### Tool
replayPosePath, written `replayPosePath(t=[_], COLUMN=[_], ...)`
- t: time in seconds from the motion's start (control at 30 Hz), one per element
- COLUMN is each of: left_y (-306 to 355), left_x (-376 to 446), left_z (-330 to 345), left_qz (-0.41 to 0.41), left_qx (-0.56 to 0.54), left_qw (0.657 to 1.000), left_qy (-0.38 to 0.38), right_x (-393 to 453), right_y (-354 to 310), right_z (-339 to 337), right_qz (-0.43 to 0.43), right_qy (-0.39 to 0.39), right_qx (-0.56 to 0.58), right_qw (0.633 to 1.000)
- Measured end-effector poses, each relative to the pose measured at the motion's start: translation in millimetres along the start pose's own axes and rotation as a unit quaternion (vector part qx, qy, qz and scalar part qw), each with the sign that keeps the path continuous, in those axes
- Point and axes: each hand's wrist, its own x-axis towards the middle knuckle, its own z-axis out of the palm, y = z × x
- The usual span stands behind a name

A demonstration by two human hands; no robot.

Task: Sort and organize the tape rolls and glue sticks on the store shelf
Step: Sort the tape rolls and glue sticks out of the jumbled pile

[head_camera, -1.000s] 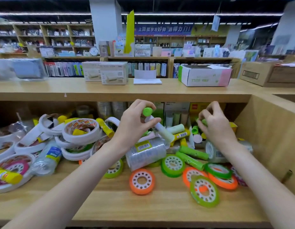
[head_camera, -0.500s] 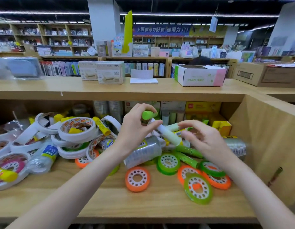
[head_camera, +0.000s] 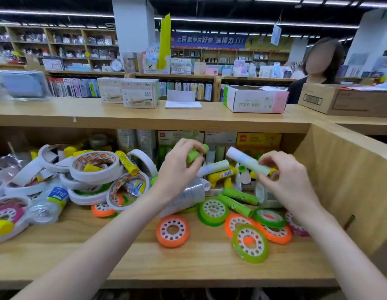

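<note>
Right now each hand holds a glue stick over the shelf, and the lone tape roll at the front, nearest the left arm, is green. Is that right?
Not quite. The head view shows that front tape roll is orange, not green. The rest stands: the left hand holds a green glue stick and the right hand holds a pale glue stick over the shelf.

Bright, even light falls from long ceiling tube lamps (head_camera: 58, 13) running across the dark ceiling. Shadows under the shelf (head_camera: 188, 263) clutter are soft. Wide-angle bending curves the shelf edges; distant racks (head_camera: 58, 46) look soft, and fine labels blur.
</note>
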Motion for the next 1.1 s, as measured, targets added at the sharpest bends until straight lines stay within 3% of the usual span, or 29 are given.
replayPosePath(t=[0.1, 0.2, 0.3, 0.4, 0.47, 0.57, 0.73, 0.93, 1.1], left_y=[-2.2, 1.6, 2.4, 6.8, 12.7, 15.9, 17.9, 1.6, -18.0], left_x=[0.5, -2.1, -6.7, -14.4, -20.4, -24.1, -22.8, -23.5, -35.4], left_z=[0.1, 1.7, -2.7, -4.9, -1.3, 6.9, 9.0, -4.1, -18.1], left_qz=[-0.012, -0.016, -0.021, -0.055, -0.067, -0.073, -0.100, -0.009, 0.060], left_qx=[0.032, 0.024, -0.001, -0.061, -0.116, -0.115, -0.151, 0.016, 0.222], left_qw=[0.997, 0.994, 0.992, 0.988, 0.983, 0.981, 0.973, 0.997, 0.973], left_qy=[-0.070, -0.104, -0.123, -0.128, -0.126, -0.138, -0.141, -0.069, -0.022], right_x=[19.0, 30.4, 25.8, 11.5, -0.6, -10.6, -8.0, -7.4, 1.3], right_y=[12.2, 19.5, 19.5, 7.2, -6.5, -20.8, -19.4, -13.8, -13.0], right_z=[13.0, 26.9, 30.3, 32.9, 36.5, 42.5, 49.0, 48.0, 56.2], right_qz=[0.010, 0.017, -0.004, -0.053, -0.079, -0.051, -0.035, 0.011, 0.011], right_qy=[0.010, -0.050, -0.025, 0.007, -0.035, -0.101, -0.087, -0.037, 0.017], right_qx=[-0.062, -0.052, -0.032, 0.050, 0.142, 0.247, 0.219, 0.209, 0.171], right_qw=[0.998, 0.997, 0.999, 0.997, 0.986, 0.962, 0.971, 0.977, 0.985])
